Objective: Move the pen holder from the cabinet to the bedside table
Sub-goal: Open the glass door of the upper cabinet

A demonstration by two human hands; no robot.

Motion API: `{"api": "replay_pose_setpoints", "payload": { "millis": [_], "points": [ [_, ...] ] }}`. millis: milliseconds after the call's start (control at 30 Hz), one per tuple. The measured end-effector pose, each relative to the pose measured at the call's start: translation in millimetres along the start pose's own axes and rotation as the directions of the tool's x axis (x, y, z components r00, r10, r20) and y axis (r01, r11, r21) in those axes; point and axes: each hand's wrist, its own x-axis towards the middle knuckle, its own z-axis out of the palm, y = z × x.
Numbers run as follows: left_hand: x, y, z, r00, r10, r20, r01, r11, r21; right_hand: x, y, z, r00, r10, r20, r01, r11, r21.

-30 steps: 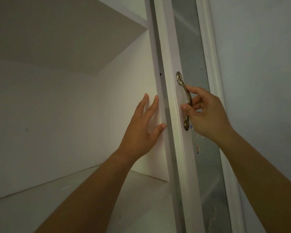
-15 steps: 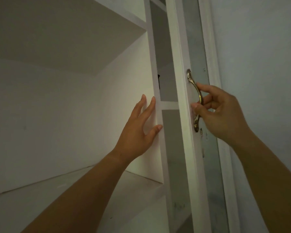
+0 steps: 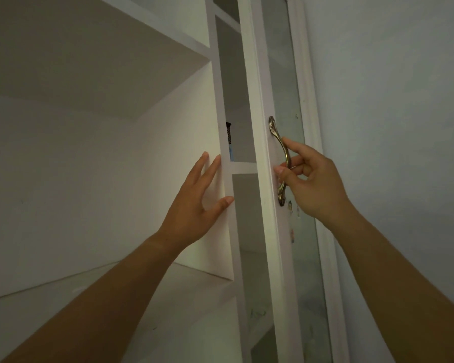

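Observation:
A white cabinet door (image 3: 266, 179) with a glass pane stands partly open. My right hand (image 3: 312, 184) grips its brass handle (image 3: 280, 158). My left hand (image 3: 197, 205) lies flat with spread fingers against the white upright panel (image 3: 224, 142) just left of the gap. Through the gap a sliver of a dark mesh pen holder (image 3: 228, 132) shows on an inner shelf (image 3: 243, 167), with something blue below the mesh. Most of the holder is hidden behind the upright panel.
An open white compartment fills the left, with a shelf (image 3: 116, 297) under my left forearm and another shelf overhead. A grey wall (image 3: 391, 100) lies to the right of the door frame. A lower compartment shows beneath the inner shelf.
The door has swung further open to the right under my right hand. The gap has widened and the dark pen holder has come into sight. My left hand stays on the panel.

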Motion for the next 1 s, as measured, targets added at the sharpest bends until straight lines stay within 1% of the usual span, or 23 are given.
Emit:
{"api": "replay_pose_setpoints", "payload": {
  "millis": [133, 233, 400, 567, 700, 800, 933, 1000],
  "points": [
    [3.4, 6.2, -2.6, 0.995, 0.038, -0.091, -0.038, 0.999, -0.001, -1.3, 0.6, 1.4, 0.999, 0.023, -0.037, -0.023, 1.000, 0.017],
    [8.4, 12.3, -6.4, 0.989, 0.079, -0.122, -0.076, 0.997, 0.034, -0.9, 1.3, 0.7, 0.999, 0.017, -0.048, -0.016, 1.000, 0.013],
    [10.7, 22.2, -10.5, 0.990, 0.107, -0.096, -0.104, 0.994, 0.036, -1.8, 0.5, -7.7, 0.999, -0.008, -0.040, 0.007, 1.000, -0.019],
    [11.6, 33.8, 2.6, 0.986, 0.152, -0.066, -0.147, 0.986, 0.074, -5.9, -1.5, -20.5, 0.999, 0.009, -0.049, -0.010, 1.000, -0.018],
    [9.5, 51.0, 21.7, 0.985, 0.162, -0.054, -0.162, 0.987, -0.005, -8.8, -2.2, -31.7, 0.997, 0.015, -0.070, -0.019, 0.998, -0.055],
    [12.3, 59.4, 33.5, 0.984, 0.146, -0.099, -0.151, 0.988, -0.038, -11.6, -3.6, -42.1, 0.996, 0.008, -0.089, -0.016, 0.996, -0.085],
    [16.7, 66.2, 45.6, 0.975, 0.159, -0.152, -0.165, 0.986, -0.026, -13.7, -3.2, -56.4, 0.995, 0.011, -0.104, -0.022, 0.994, -0.103],
    [21.0, 71.3, 48.2, 0.969, 0.166, -0.182, -0.177, 0.983, -0.049, -13.5, -1.3, -63.3, 0.994, 0.005, -0.106, -0.016, 0.994, -0.104]
  ]
}}
